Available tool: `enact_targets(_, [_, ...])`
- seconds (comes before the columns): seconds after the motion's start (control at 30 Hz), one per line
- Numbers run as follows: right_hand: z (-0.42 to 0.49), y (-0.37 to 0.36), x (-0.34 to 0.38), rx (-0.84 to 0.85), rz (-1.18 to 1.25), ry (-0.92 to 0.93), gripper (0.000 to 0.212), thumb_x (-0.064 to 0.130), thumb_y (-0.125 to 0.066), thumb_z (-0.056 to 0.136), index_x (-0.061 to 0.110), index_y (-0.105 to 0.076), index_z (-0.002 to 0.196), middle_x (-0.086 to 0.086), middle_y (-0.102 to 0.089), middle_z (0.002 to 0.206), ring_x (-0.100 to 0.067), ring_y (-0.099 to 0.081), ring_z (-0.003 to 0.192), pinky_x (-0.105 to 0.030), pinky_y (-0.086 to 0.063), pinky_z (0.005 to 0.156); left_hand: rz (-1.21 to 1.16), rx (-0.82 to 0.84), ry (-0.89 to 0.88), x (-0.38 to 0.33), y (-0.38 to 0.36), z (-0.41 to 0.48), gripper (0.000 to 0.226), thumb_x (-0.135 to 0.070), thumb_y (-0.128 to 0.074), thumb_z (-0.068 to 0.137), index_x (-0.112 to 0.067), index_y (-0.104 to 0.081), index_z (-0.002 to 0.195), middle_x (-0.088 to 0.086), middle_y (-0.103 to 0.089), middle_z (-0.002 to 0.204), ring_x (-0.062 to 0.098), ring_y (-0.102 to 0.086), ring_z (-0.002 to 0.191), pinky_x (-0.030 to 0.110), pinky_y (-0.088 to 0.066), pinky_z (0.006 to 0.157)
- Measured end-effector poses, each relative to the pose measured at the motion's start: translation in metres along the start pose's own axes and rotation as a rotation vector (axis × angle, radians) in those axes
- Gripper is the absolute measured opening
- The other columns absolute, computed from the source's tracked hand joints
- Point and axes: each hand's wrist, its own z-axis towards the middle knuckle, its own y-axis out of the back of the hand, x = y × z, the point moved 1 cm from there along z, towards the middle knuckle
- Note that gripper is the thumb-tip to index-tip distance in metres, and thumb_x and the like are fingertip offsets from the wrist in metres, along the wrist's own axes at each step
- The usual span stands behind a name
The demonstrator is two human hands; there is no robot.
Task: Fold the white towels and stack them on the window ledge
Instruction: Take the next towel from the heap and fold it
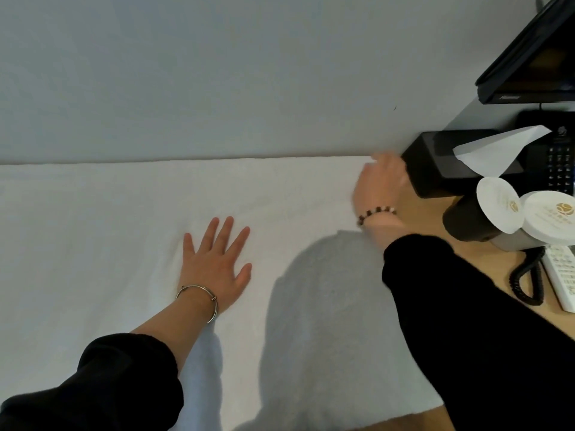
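The left hand [214,262] lies flat on the white towel [124,228] at about 7 o'clock, fingers spread wide, a metal bangle [199,298] on its wrist. The right hand [379,181], at 3 o'clock, reaches the towel's far right corner just beside a black tissue box [435,160]; it is blurred, so I cannot tell whether it grips. The towel is spread across the wooden table [429,216] up to the wall [217,73]. Two lidded cups [497,209] stand at 3 o'clock, a phone [560,163] behind them, a remote [560,275] at 4 o'clock, and a screen [529,57] at 2 o'clock.
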Motion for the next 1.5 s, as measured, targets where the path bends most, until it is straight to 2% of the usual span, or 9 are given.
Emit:
enact_targets(0.1, [-0.058, -0.009, 0.042, 0.309, 0.159, 0.489, 0.054, 0.035, -0.027, 0.102, 0.016, -0.017, 0.151, -0.007, -0.01, 0.159, -0.022, -0.008, 0.146, -0.043, -0.006, 0.118, -0.003, -0.008, 0.004, 0.0, -0.001, 0.0, 0.076, -0.058, 0.007, 0.076, -0.038, 0.008, 0.149, -0.004, 0.012, 0.159, 0.021, 0.014, 0.146, 0.056, 0.001, 0.112])
enact_targets(0.17, [-0.063, -0.016, 0.037, 0.41, 0.077, 0.598, 0.056, 0.043, -0.019, 0.101, 0.026, -0.004, 0.152, 0.001, 0.006, 0.16, -0.018, 0.005, 0.147, -0.045, 0.002, 0.118, 0.005, -0.003, 0.001, 0.0, 0.0, 0.0, 0.076, -0.058, 0.008, 0.076, -0.038, 0.009, 0.149, -0.004, 0.013, 0.159, 0.021, 0.014, 0.146, 0.056, 0.001, 0.112])
enact_targets(0.4, [-0.008, -0.012, 0.006, 0.45, -0.012, 0.071, 0.061, 0.047, -0.01, 0.1, 0.021, 0.007, 0.152, -0.007, 0.014, 0.159, -0.025, 0.011, 0.146, -0.053, 0.004, 0.116, -0.01, -0.006, -0.007, 0.001, 0.001, 0.0, 0.077, -0.059, 0.007, 0.075, -0.038, 0.006, 0.149, -0.003, 0.012, 0.159, 0.021, 0.014, 0.146, 0.057, 0.001, 0.112])
enact_targets(0.57, [-0.087, -0.007, 0.054, 0.433, 0.075, 0.496, 0.056, 0.045, -0.014, 0.101, 0.03, 0.006, 0.151, 0.003, 0.015, 0.159, -0.018, 0.012, 0.146, -0.05, 0.007, 0.116, -0.019, 0.028, -0.007, 0.002, 0.004, 0.0, 0.074, -0.059, 0.001, 0.082, -0.031, 0.011, 0.15, -0.004, 0.016, 0.158, 0.021, 0.018, 0.145, 0.056, 0.005, 0.113])
enact_targets(0.73, [-0.097, 0.004, 0.082, 0.555, 0.014, 0.269, 0.057, 0.039, -0.011, 0.101, 0.022, 0.011, 0.151, -0.005, 0.018, 0.158, -0.024, 0.014, 0.146, -0.052, 0.007, 0.116, -0.113, 0.059, -0.026, 0.012, 0.016, -0.004, 0.064, -0.046, -0.027, 0.097, -0.024, -0.002, 0.152, -0.002, 0.011, 0.16, 0.018, 0.014, 0.146, 0.05, 0.006, 0.115])
enact_targets(1.0, [-0.185, 0.03, 0.233, 0.576, 0.12, 0.581, 0.06, 0.042, -0.013, 0.101, 0.018, 0.01, 0.151, -0.007, 0.019, 0.158, -0.025, 0.017, 0.145, -0.049, 0.006, 0.116, -0.075, 0.044, 0.412, 0.153, 0.011, -0.044, 0.056, -0.043, -0.012, 0.1, -0.031, 0.006, 0.151, 0.001, 0.014, 0.159, 0.025, 0.016, 0.145, 0.056, 0.0, 0.114])
enact_targets(1.17, [-0.241, 0.03, 0.32, 0.566, 0.09, 0.712, 0.059, 0.042, -0.013, 0.101, 0.021, 0.013, 0.15, -0.005, 0.02, 0.158, -0.025, 0.016, 0.145, -0.05, 0.006, 0.116, -0.078, 0.062, 0.409, 0.221, -0.005, -0.077, 0.058, -0.051, -0.009, 0.098, -0.035, 0.018, 0.147, -0.005, 0.023, 0.156, 0.02, 0.021, 0.144, 0.052, 0.005, 0.115])
enact_targets(1.33, [-0.247, 0.022, 0.322, 0.435, 0.077, 0.682, 0.061, 0.041, -0.021, 0.099, 0.025, 0.005, 0.152, -0.006, 0.011, 0.159, -0.026, 0.008, 0.147, -0.053, 0.0, 0.116, -0.141, 0.031, 0.529, 0.3, -0.01, -0.096, 0.063, -0.051, -0.018, 0.098, -0.03, 0.012, 0.15, -0.004, 0.019, 0.157, 0.018, 0.017, 0.145, 0.042, 0.004, 0.117])
enact_targets(1.5, [-0.25, 0.028, 0.354, 0.514, 0.04, 0.551, 0.06, 0.04, -0.016, 0.101, 0.022, 0.01, 0.151, -0.007, 0.018, 0.158, -0.026, 0.014, 0.146, -0.056, 0.002, 0.114, -0.195, 0.002, 0.496, 0.327, -0.012, -0.096, 0.067, -0.053, -0.015, 0.094, -0.027, 0.008, 0.151, -0.001, 0.018, 0.158, 0.018, 0.017, 0.145, 0.039, 0.004, 0.119])
